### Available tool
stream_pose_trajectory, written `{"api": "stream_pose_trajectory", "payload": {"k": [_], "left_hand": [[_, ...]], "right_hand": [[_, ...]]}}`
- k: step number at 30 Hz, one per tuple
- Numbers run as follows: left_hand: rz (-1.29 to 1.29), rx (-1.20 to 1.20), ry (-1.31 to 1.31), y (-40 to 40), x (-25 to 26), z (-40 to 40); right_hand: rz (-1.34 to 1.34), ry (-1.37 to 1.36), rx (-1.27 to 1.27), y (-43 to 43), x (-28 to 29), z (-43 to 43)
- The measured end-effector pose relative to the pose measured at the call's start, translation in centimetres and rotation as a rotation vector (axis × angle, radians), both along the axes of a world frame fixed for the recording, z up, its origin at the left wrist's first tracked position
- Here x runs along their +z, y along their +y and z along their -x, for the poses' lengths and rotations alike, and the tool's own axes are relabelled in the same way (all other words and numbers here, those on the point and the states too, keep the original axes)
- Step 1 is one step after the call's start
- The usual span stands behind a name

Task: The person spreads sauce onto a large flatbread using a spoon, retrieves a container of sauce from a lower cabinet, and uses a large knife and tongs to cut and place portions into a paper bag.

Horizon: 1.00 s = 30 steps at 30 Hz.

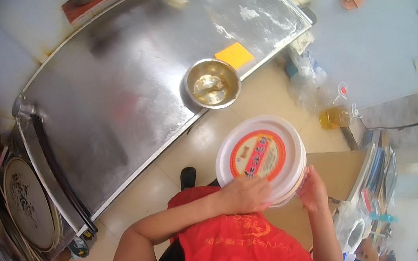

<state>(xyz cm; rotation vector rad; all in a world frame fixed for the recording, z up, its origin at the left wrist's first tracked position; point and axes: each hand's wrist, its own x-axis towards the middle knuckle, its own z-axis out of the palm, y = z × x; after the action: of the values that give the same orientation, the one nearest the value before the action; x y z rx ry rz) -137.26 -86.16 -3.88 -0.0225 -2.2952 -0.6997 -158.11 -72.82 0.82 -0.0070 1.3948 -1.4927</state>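
Held in front of my red apron point(228, 240) is a round white plastic tub point(301, 156) with a lid point(225, 161). The lid carries a round orange-red label with writing. My left hand point(247, 194) is bent over the near edge of the lid, fingers curled and partly blurred. Around the tub's right side, my right hand point(313, 191) grips it low by the rim. Beyond the tub, a steel bowl point(189, 88) stands at the near edge of the metal worktable point(102, 95). Inside it lie a utensil, hard to make out, and some liquid.
A yellow dough scraper point(234, 55) lies beside the bowl. White flour point(249, 13) covers the table's right end. Round pans point(27, 204) lean at the left. A jug of yellow oil point(334, 117) stands right, near a cardboard box point(337, 166).
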Motion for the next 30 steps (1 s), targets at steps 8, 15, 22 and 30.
{"api": "stream_pose_trajectory", "payload": {"k": [8,15,22,30], "left_hand": [[-1.277,0.185,0.200,-11.9,3.0,-7.0],[-1.041,0.824,0.312,-15.3,4.4,-10.7],[-1.409,0.793,0.863,-23.0,0.5,-2.2],[-1.740,0.518,0.592,-33.1,-8.6,13.3]], "right_hand": [[0.032,-0.046,-0.107,0.1,-3.0,4.0],[0.110,-0.107,-0.060,-2.0,-5.2,9.1],[0.136,-0.016,-0.027,-5.3,-3.1,13.4],[0.131,0.061,-0.039,-7.0,0.5,15.0]]}}
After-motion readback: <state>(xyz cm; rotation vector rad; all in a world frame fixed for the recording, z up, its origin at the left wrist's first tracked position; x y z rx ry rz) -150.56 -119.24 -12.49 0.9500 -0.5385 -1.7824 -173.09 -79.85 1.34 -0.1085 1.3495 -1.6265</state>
